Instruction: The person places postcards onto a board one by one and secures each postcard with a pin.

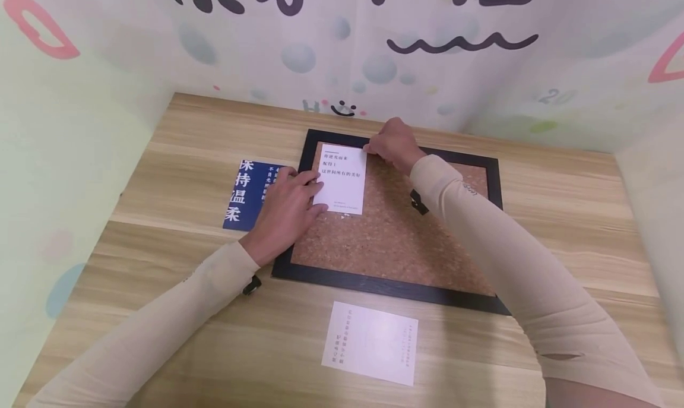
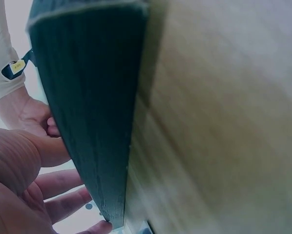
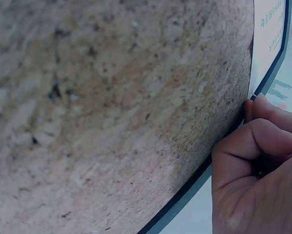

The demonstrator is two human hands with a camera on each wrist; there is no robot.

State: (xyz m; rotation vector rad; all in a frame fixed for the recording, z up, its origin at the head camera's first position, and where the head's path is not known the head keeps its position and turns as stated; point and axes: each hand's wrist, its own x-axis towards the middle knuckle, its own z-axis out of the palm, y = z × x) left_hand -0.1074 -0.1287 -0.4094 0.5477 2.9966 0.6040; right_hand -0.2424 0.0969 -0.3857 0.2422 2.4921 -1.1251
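Observation:
A white card (image 1: 342,188) with lines of dark writing lies upright on the left part of a cork board (image 1: 395,242) in a black frame (image 1: 374,288). My left hand (image 1: 288,209) reaches over the frame's left side, its spread fingertips resting on the card's left edge. At the card's top right corner, my right hand (image 1: 395,144) pinches with thumb and curled forefinger; the right wrist view shows the fingertips (image 3: 256,105) at that corner. Whether a small pin is between them cannot be told. A blue card (image 1: 243,203) with white characters is partly hidden behind my left hand.
In front of the frame, a second white card (image 1: 369,342) with printed text lies on the wood-grain table (image 1: 176,313). A wall (image 1: 240,57) printed with large characters and bubbles stands close behind the board.

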